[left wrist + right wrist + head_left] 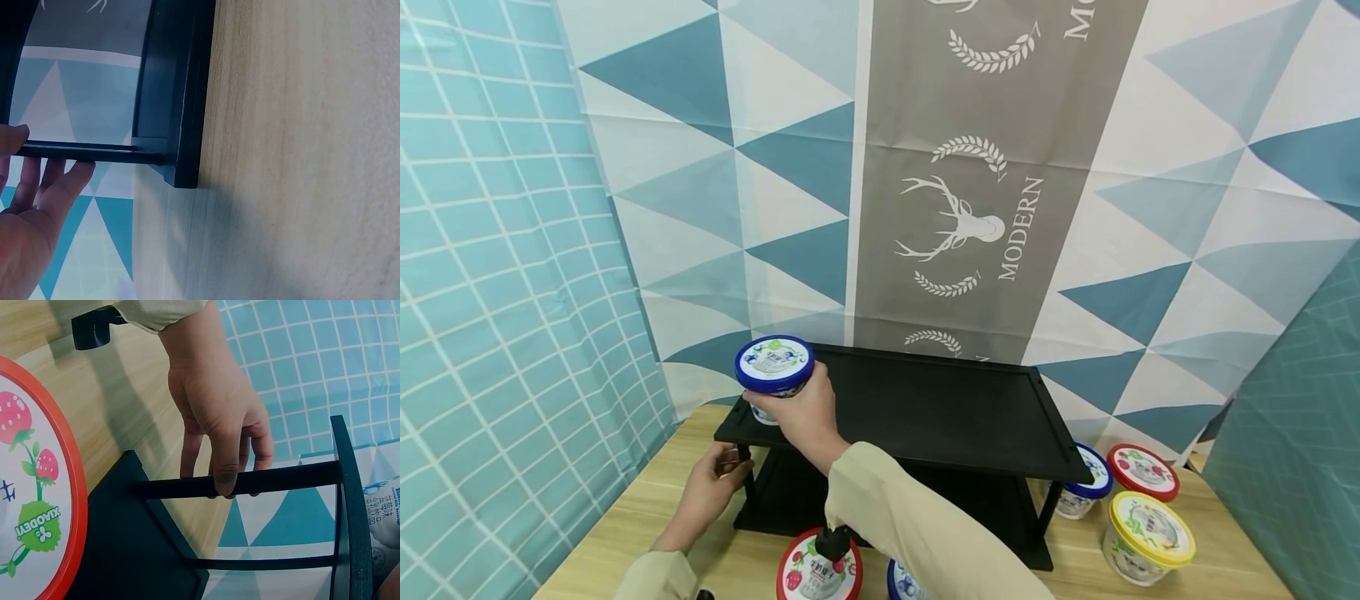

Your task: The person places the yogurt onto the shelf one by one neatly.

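A black two-tier shelf rack [925,408] stands on the wooden table. My right hand [811,415] grips a white tub with a blue lid [773,363], thumb and fingers round its side, at the left end of the top tier. The tub is upright, and part of it is hidden behind the hand. Lower down, my left hand [709,492] holds the rack's front left post [94,152]. In the left wrist view the thumb lies on one side of the post and the fingers on the other.
A red-lidded tub [820,571] stands before the rack, with a blue-lidded tub [906,583] partly under my right sleeve. Right of the rack are a blue-lidded tub [1093,473], a red-lidded tub [1144,472] and a yellow-lidded tub [1150,537]. A patterned curtain [797,208] hangs behind.
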`<control>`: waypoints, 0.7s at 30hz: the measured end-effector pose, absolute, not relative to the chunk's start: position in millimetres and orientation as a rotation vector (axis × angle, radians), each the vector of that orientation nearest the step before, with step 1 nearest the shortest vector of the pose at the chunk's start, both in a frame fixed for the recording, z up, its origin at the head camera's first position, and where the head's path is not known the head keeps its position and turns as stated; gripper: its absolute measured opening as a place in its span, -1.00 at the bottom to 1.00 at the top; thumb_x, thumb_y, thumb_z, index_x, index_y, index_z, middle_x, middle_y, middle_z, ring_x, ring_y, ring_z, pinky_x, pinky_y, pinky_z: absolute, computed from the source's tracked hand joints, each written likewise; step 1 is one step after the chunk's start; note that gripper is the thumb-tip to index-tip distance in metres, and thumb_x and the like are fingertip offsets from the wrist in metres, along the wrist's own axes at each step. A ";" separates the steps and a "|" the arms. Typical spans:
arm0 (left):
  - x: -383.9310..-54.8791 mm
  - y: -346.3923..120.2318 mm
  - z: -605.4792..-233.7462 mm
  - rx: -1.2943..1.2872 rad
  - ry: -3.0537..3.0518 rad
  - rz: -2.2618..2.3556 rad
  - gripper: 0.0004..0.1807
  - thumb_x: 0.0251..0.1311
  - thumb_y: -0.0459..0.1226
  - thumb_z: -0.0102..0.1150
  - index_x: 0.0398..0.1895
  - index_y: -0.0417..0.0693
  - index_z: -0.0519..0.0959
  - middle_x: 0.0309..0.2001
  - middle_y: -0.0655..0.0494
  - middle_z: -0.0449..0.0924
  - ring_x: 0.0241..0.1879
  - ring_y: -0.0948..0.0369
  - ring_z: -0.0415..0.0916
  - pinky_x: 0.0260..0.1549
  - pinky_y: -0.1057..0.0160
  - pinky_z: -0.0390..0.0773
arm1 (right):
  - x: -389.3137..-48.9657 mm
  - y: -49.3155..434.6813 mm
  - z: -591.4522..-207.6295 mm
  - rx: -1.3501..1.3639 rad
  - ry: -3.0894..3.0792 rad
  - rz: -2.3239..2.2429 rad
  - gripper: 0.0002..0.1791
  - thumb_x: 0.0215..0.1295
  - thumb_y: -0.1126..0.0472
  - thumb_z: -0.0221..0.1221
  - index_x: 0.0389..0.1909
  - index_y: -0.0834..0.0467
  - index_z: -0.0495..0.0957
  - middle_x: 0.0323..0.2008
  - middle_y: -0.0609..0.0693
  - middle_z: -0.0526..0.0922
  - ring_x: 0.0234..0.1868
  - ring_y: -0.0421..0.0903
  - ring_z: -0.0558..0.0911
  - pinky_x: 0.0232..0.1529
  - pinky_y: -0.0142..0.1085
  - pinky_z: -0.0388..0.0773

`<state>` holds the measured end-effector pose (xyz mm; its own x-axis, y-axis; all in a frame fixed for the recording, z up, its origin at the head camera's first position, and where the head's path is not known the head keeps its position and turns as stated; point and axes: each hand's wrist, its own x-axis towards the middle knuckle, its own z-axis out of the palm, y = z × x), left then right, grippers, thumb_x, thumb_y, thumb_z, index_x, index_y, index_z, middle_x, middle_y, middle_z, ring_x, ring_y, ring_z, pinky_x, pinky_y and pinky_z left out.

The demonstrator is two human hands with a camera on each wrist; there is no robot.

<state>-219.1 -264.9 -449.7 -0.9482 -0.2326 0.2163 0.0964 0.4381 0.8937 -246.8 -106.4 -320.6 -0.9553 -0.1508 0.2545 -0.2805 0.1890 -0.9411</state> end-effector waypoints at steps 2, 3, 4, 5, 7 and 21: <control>-218.9 -264.6 -449.9 0.116 -2.384 -1.511 -0.64 0.26 -0.39 0.06 0.12 -0.23 0.36 0.04 -0.30 0.48 0.04 -0.08 0.47 -0.22 0.37 0.60 | -246.2 -106.0 -320.6 0.417 -2.342 1.885 -0.01 -0.15 -0.07 0.46 0.30 0.05 0.15 0.20 -0.01 0.39 0.24 -0.04 0.41 0.24 -0.03 0.40; -218.8 -264.4 -450.1 0.117 -2.383 -1.509 -0.64 0.26 -0.38 0.07 0.11 -0.23 0.36 0.03 -0.30 0.49 0.03 -0.06 0.47 -0.22 0.38 0.59 | -246.0 -105.9 -320.5 0.412 -2.347 1.888 -0.01 -0.14 -0.08 0.45 0.30 0.04 0.15 0.20 -0.02 0.39 0.24 -0.05 0.41 0.24 -0.04 0.39; -218.8 -264.3 -450.3 0.116 -2.381 -1.507 -0.64 0.25 -0.38 0.07 0.11 -0.23 0.36 0.03 -0.30 0.49 0.02 -0.05 0.48 -0.23 0.38 0.59 | -245.7 -105.7 -320.5 0.412 -2.348 1.887 -0.02 -0.14 -0.08 0.45 0.30 0.04 0.15 0.20 -0.02 0.39 0.24 -0.04 0.41 0.24 -0.04 0.40; -218.7 -264.2 -450.4 0.118 -2.379 -1.506 -0.64 0.25 -0.38 0.08 0.10 -0.23 0.37 0.03 -0.30 0.49 0.01 -0.03 0.49 -0.23 0.38 0.59 | -245.5 -105.7 -320.6 0.410 -2.351 1.886 -0.02 -0.14 -0.09 0.45 0.30 0.04 0.15 0.20 -0.02 0.39 0.24 -0.04 0.41 0.24 -0.04 0.40; -218.4 -264.1 -450.6 0.119 -2.378 -1.501 -0.65 0.25 -0.38 0.08 0.10 -0.23 0.37 0.02 -0.30 0.50 0.00 -0.03 0.49 -0.23 0.39 0.59 | -245.3 -105.7 -320.8 0.413 -2.353 1.886 -0.02 -0.13 -0.10 0.44 0.30 0.05 0.15 0.20 -0.01 0.39 0.24 -0.04 0.41 0.24 -0.04 0.40; -216.8 -263.1 -447.3 0.128 -2.387 -1.530 -0.63 0.27 -0.37 0.06 0.13 -0.24 0.34 0.06 -0.31 0.46 0.07 -0.11 0.44 -0.20 0.37 0.61 | -245.2 -101.5 -321.1 0.495 -2.371 1.866 0.01 -0.10 -0.07 0.43 0.34 0.09 0.10 0.22 0.04 0.37 0.24 0.00 0.41 0.22 -0.04 0.42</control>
<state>-216.8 -263.1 -447.3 -0.9503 -0.2351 0.2041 0.0874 0.4279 0.8996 -245.2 -101.5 -321.1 -0.9441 -0.1991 0.2626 -0.3020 0.2041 -0.9312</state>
